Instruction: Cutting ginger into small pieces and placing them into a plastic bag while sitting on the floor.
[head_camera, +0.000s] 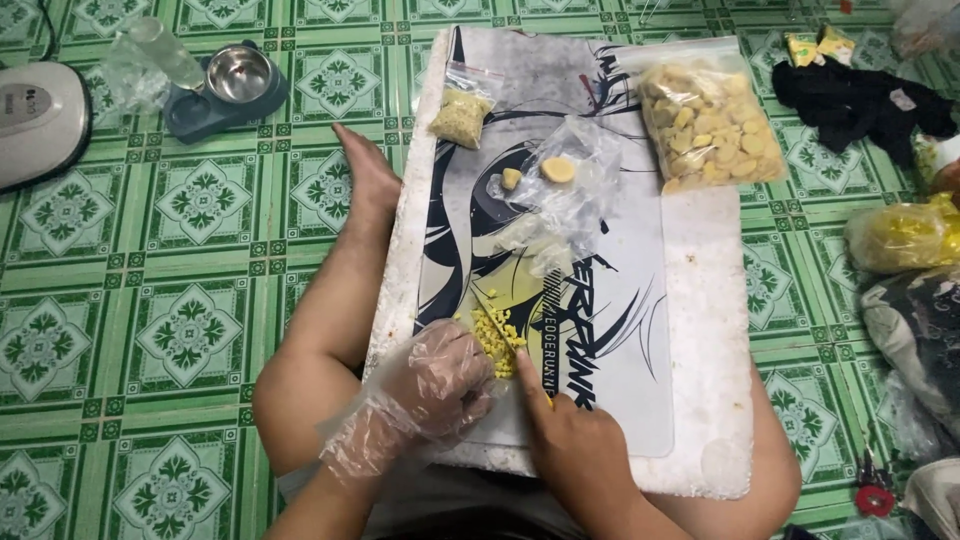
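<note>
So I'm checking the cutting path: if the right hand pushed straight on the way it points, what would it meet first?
Probably the yellow diced pieces, just ahead of the right hand and its knife, beside the gloved left hand.

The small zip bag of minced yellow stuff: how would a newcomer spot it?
Find the white foam board on the green tiled floor. The small zip bag lies at its top-left corner. Unlike the big bag of whole yellow chunks at top right, it holds fine pale crumbs.
</note>
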